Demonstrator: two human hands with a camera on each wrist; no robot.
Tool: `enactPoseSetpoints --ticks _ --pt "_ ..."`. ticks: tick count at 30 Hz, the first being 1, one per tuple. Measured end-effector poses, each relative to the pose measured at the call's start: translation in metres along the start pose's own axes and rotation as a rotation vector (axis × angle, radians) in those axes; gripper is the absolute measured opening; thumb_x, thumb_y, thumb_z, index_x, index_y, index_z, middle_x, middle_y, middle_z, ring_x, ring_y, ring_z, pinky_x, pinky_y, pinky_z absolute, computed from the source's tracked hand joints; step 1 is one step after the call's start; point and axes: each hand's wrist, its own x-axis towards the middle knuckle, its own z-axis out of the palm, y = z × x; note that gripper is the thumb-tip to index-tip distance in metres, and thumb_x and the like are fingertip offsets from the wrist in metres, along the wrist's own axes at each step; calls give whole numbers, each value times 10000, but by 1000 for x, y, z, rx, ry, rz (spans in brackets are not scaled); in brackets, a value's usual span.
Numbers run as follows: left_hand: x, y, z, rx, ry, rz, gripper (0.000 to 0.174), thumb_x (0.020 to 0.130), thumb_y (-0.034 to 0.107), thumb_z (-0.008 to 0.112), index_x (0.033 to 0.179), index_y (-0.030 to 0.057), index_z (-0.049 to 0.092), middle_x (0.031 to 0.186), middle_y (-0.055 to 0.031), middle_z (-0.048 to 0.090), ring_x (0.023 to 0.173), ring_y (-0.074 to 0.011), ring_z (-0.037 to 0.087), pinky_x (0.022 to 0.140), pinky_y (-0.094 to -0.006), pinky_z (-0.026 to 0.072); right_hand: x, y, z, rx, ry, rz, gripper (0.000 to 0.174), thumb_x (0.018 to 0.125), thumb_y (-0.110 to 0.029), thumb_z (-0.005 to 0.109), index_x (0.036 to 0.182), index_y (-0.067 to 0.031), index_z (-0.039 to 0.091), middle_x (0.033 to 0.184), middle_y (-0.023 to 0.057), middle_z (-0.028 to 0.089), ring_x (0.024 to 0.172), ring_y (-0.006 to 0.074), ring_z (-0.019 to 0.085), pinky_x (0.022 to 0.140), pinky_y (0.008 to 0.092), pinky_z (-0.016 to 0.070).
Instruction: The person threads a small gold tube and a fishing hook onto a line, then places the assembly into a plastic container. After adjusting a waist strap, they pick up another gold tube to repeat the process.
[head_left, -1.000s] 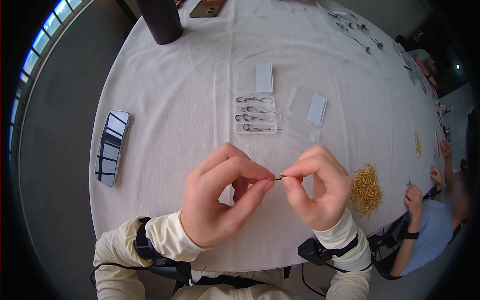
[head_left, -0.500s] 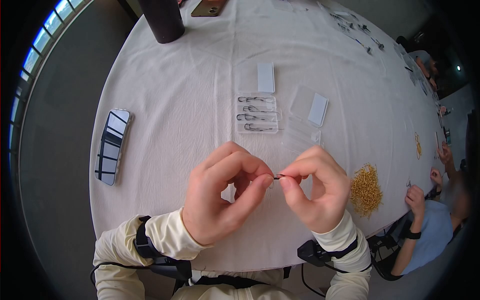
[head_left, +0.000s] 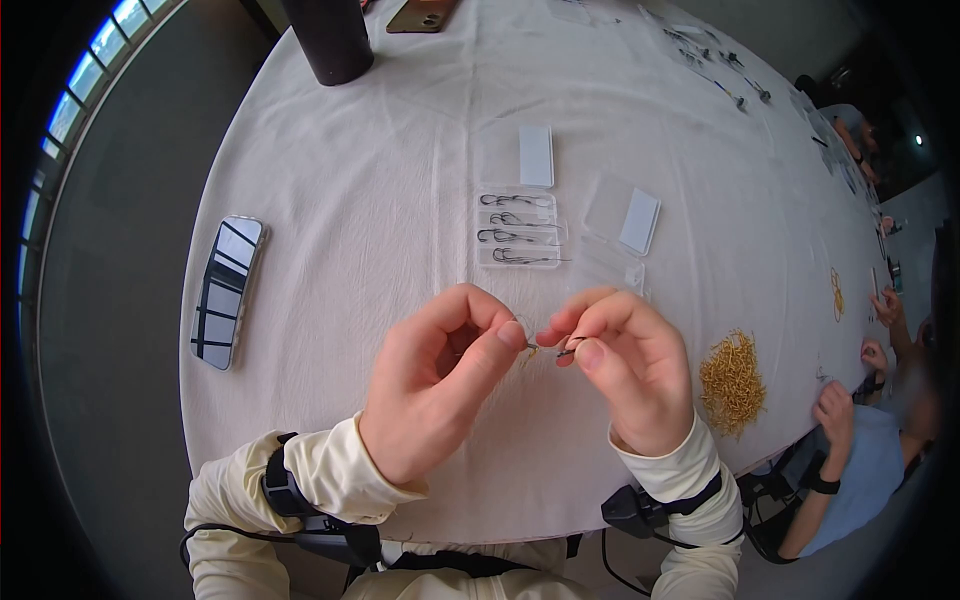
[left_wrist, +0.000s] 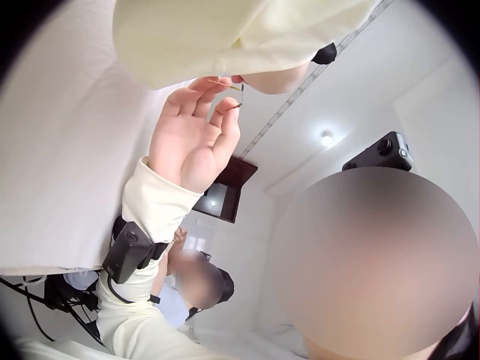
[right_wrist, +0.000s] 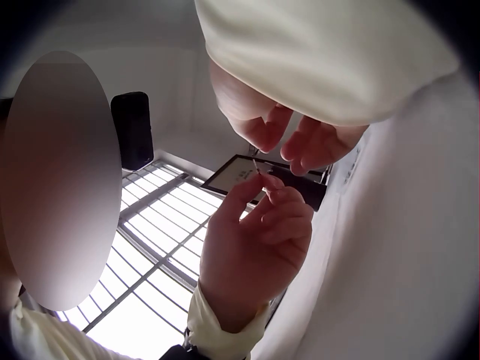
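Note:
My left hand [head_left: 435, 385] pinches a small dark piece with a gold-coloured bit [head_left: 531, 352] between thumb and forefinger. To its right, the right hand [head_left: 640, 375] holds a short dark piece [head_left: 568, 352] between thumb and fingers. A narrow gap parts the two hands, and the left wrist view shows thin dark and gold strands [left_wrist: 241, 91] by the fingertips. Beyond the hands lies an open clear box [head_left: 518, 230] with dark hooks in its compartments. A second clear box [head_left: 612, 262] lies open to its right.
A heap of small gold-coloured pieces [head_left: 733, 384] lies right of my right hand. On the left is a phone [head_left: 228, 292]; a dark cup [head_left: 329, 40] and another phone [head_left: 421, 14] stand or lie at the back. Another person's arm [head_left: 834, 420] reaches in at the right.
The hands have moved slightly apart, the left fingertips going left. The right hand's fingers have spread a little around the dark piece, and a gold-coloured bit shows at the left fingertips.

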Motion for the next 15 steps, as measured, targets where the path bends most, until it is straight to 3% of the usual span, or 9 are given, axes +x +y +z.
enactPoseSetpoints --ticks 6,8,15 --pt "1 1 4 -25 -1 -26 111 976 116 622 970 12 583 843 31 597 739 -20 513 650 -189 409 0 0 3 192 -61 111 97 986 -76 537 1053 -6 541 1161 130 621 1067 166 590 939 325 473" --pt "2 -1 6 8 18 26 118 976 122 618 949 27 554 799 14 555 675 -49 482 586 -214 390 0 1 2 188 -90 119 102 990 -82 531 1059 -6 535 1170 131 620 1065 165 591 945 329 473" --pt "0 -5 6 -29 -13 54 89 952 75 638 956 38 558 864 7 586 763 -53 542 670 -185 418 -3 3 3 198 -122 197 122 1006 -114 542 1057 -4 536 1018 68 615 979 120 600 889 282 501"
